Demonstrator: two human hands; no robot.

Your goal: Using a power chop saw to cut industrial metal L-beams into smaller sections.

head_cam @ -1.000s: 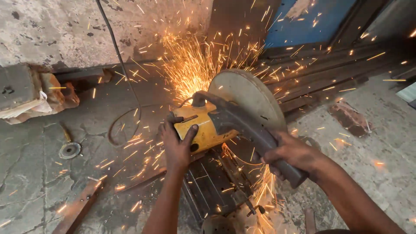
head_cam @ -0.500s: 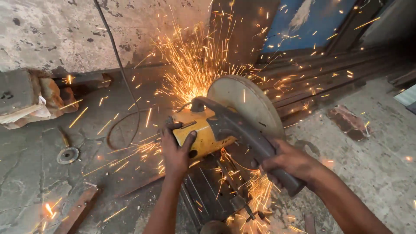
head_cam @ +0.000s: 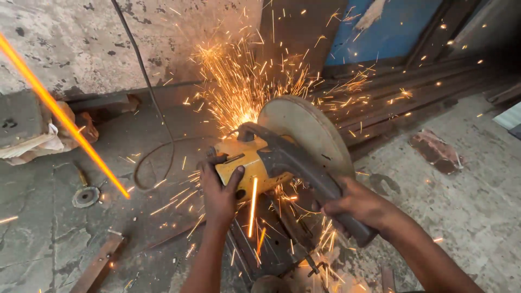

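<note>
A chop saw with a yellow motor housing (head_cam: 244, 163) and a round grey blade guard (head_cam: 309, 133) stands on the concrete floor in the middle of the view. My left hand (head_cam: 220, 190) presses against the yellow housing. My right hand (head_cam: 355, 206) grips the saw's long dark handle (head_cam: 320, 184). Bright orange sparks (head_cam: 244, 87) spray up and back from behind the guard, and more scatter below the saw. The piece under the blade is hidden by the saw body.
A black power cable (head_cam: 154, 135) runs down the stained wall and loops on the floor. Long steel bars (head_cam: 412, 103) lie at the right. A round disc (head_cam: 86, 196) and a metal strip (head_cam: 100, 263) lie at the left, near a grey block (head_cam: 24, 125).
The view has shifted slightly. The spark spray stays strong, and a long orange streak now crosses the left side. Both hands keep their hold on the saw.
</note>
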